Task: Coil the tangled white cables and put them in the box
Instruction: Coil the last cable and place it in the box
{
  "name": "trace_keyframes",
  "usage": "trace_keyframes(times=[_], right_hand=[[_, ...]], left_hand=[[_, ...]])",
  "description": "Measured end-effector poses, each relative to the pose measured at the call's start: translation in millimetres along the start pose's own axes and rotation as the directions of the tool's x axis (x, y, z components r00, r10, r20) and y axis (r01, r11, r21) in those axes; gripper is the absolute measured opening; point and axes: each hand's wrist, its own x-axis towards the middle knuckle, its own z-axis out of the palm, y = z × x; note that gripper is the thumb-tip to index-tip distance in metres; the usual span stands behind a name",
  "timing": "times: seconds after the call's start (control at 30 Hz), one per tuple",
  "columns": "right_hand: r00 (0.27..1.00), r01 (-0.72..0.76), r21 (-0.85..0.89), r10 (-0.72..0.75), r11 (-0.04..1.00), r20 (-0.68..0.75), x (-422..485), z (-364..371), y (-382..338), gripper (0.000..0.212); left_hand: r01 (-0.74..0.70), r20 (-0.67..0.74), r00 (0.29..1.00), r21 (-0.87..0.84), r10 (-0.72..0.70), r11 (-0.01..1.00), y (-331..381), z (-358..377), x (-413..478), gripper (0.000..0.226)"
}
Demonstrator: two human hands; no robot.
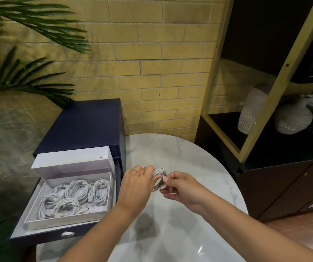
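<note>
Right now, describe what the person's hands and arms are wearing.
No sleeve, watch or bracelet shows on either arm; both are bare as far as the picture reaches. The left hand carries a thin gold-toned ring on one finger. The right hand shows no ring; its thumbnail looks pale pink.

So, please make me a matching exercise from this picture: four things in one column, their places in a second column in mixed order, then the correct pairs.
Things
1. single cable coil
2. white box
3. ribbed vases
4. finished coils

Places
A. on the dark shelf
B. inside the white box
C. held between the left hand and right hand, above the marble table
D. in the open blue drawer

Pairs: 1-C, 2-D, 3-A, 4-B
</note>
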Motion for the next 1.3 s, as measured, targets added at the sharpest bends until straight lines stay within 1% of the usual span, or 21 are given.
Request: trace_keyframes(times=[0.1,0.2,0.27,0.33,0.4,0.43,0.5,0.57,0.6,0.63,0.67,0.73,0.77,0.83,0.87,0.9,1.03,1.1,1.23,1.27,1.3], right_hand=[[0.997,-0.075,0.193,0.071,0.978,0.032,3,2,0,0.018],[0.996,-0.079,0.23,0.07,0.97,0.05,4,-1,-3,0.018],[0.992,-0.076,0.089,0.066,0.993,0.104,5,-6,-6,0.017],[0.991,-0.009,-0.203,0.036,0.979,0.129,4,-13,-8,0.015],[0.992,0.089,-0.471,-0.036,0.878,0.121,4,-19,-9,0.013],[0.991,0.124,-0.561,-0.073,0.818,0.112,5,-20,-9,0.013],[0.981,0.188,-0.702,-0.168,0.687,0.098,5,-21,-8,0.012],[0.956,0.216,-0.803,-0.286,0.556,0.059,7,-21,-5,0.013],[0.942,0.216,-0.813,-0.335,0.541,0.027,8,-21,-3,0.013],[0.932,0.218,-0.785,-0.364,0.58,-0.01,8,-20,-1,0.012],[0.929,0.226,-0.717,-0.368,0.66,-0.046,9,-19,1,0.011],[0.941,0.25,-0.485,-0.328,0.838,-0.082,9,-15,7,0.009],[0.95,0.252,-0.343,-0.298,0.905,-0.089,9,-13,8,0.008],[0.971,0.218,-0.074,-0.224,0.973,-0.087,7,-7,9,0.009],[0.979,0.192,0.018,-0.19,0.981,-0.075,6,-4,8,0.011],[0.983,0.176,0.056,-0.172,0.983,-0.066,6,-2,8,0.012],[0.979,0.185,-0.034,-0.187,0.982,-0.082,5,4,4,0.02],[0.968,0.214,-0.041,-0.218,0.976,-0.122,6,4,4,0.018],[0.943,0.29,-0.025,-0.29,0.957,-0.161,7,4,5,0.015],[0.941,0.3,-0.023,-0.3,0.954,-0.157,7,5,6,0.016],[0.941,0.305,-0.024,-0.305,0.952,-0.149,7,6,6,0.017]], left_hand=[[-0.041,-0.006,0.999,0.038,0.041,0.998,-4,1,1,0.036],[-0.032,0.038,0.999,0.064,0.03,0.997,-9,0,0,0.034],[-0.012,0.078,0.997,0.059,0.007,0.998,-12,-2,0,0.032],[0.025,0.148,0.989,0.028,-0.029,0.999,-14,-4,-2,0.032],[0.087,0.218,0.973,-0.034,-0.078,0.996,-12,-6,-3,0.039],[0.123,0.244,0.965,-0.076,-0.101,0.989,-11,-7,-4,0.044],[0.194,0.259,0.955,-0.165,-0.147,0.967,-8,-9,-4,0.045],[0.235,0.24,0.954,-0.237,-0.178,0.943,-1,-13,-1,0.035],[0.274,0.247,0.947,-0.276,-0.207,0.922,3,-15,0,0.031],[0.317,0.259,0.935,-0.314,-0.24,0.895,7,-16,2,0.029],[0.356,0.267,0.924,-0.348,-0.273,0.867,11,-17,3,0.028],[0.421,0.258,0.904,-0.413,-0.34,0.808,17,-17,5,0.027],[0.454,0.254,0.89,-0.448,-0.378,0.77,19,-16,6,0.028],[0.523,0.259,0.849,-0.528,-0.46,0.669,21,-15,7,0.028],[0.548,0.267,0.829,-0.562,-0.491,0.619,22,-15,8,0.028],[0.564,0.279,0.814,-0.585,-0.509,0.583,24,-14,9,0.028],[0.588,0.352,0.797,-0.637,-0.491,0.498,30,-14,8,0.026],[0.588,0.379,0.805,-0.614,-0.457,0.527,29,-14,8,0.029],[0.594,0.397,0.802,-0.46,-0.446,0.66,14,-5,4,0.034],[0.621,0.431,0.779,-0.431,-0.455,0.655,11,-3,3,0.037],[0.666,0.488,0.738,-0.419,-0.466,0.617,8,-2,3,0.04]])
